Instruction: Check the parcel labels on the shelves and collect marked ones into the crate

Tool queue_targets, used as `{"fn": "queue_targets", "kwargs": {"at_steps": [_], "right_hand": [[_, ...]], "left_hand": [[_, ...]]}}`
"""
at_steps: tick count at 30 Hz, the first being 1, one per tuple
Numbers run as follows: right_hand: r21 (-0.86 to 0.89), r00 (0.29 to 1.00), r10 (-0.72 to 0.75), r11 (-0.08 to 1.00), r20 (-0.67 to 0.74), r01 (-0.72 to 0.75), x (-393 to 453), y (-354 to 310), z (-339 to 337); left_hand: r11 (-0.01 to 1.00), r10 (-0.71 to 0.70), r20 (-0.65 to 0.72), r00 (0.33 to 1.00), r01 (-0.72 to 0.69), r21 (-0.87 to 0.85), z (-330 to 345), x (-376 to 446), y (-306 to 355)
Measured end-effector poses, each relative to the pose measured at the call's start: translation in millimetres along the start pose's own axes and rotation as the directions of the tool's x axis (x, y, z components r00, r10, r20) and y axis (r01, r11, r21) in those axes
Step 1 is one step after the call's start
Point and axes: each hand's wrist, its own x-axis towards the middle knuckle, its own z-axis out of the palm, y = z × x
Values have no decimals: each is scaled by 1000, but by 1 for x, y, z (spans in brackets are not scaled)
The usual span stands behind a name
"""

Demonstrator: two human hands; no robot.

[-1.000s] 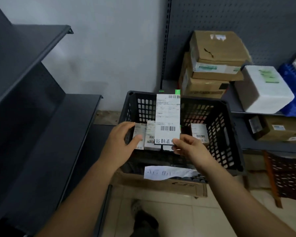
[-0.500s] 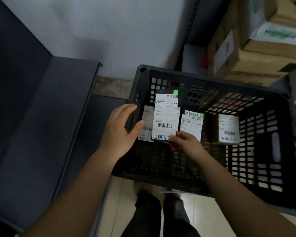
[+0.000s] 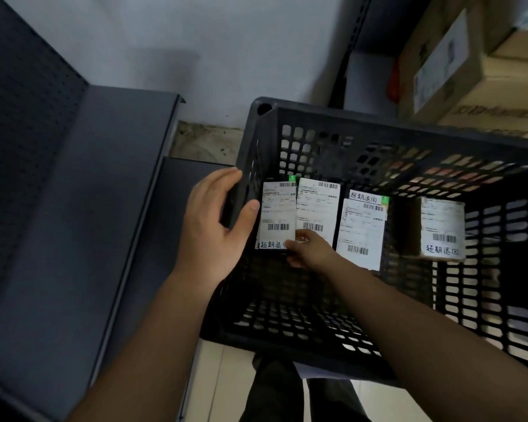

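Lowering a labelled parcel (image 3: pixel 317 205) into the black plastic crate (image 3: pixel 485 300), a person is leaning further over it than a second ago, when the parcel was raised above the rim; it is now sitting low inside among three other labelled parcels, so this pick is probably nearly finished. The right hand (image 3: pixel 310 249) is pinching the parcel's near bottom edge, fingers curled under it. The left hand (image 3: pixel 214 226) is gripping the crate's left wall, thumb just inside, touching the leftmost parcel (image 3: pixel 276 214). Cardboard boxes (image 3: pixel 476 65) are sitting on the shelf behind.
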Motion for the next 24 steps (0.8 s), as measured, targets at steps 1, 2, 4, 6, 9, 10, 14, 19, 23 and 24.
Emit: {"fn": "queue_targets", "kwargs": {"at_steps": [1, 2, 4, 6, 9, 10, 14, 19, 23, 24], "right_hand": [[-2, 1000, 3, 1000, -10, -3, 2, 1, 2], [-13, 1000, 5, 1000, -19, -5, 4, 2, 3], [-56, 1000, 5, 998, -21, -7, 4, 3, 6], [-88, 1000, 2, 996, -9, -3, 4, 4, 10], [-143, 1000, -10, 990, -6, 9, 6, 3, 15], [-186, 1000, -21, 982, -12, 18, 7, 3, 16], [-361, 996, -58, 932, -73, 28, 10, 2, 19], [-519, 989, -87, 855, -123, 11, 8, 7, 14], [-507, 992, -94, 861, -80, 41, 1, 2, 2], [-492, 991, -107, 869, -74, 57, -5, -2, -2]], "left_hand": [[1000, 5, 0, 1000, -5, -1, 1, 0, 0], [1000, 10, 1, 1000, -10, -1, 1, -1, -1], [1000, 14, 0, 1000, -14, -1, 2, -1, -2], [1000, 22, -4, 1000, -22, -1, 3, -1, -3], [1000, 30, -4, 1000, -30, -8, 3, -1, -5], [999, 32, -3, 999, -32, -9, 3, -1, -6], [999, 27, 8, 1000, -27, -19, 3, -1, -5], [999, 35, 12, 999, -35, -25, 2, -2, -5], [999, 37, 19, 999, -37, -24, 0, -3, -4], [999, 40, 27, 999, -40, -22, -1, -3, -3]]}}
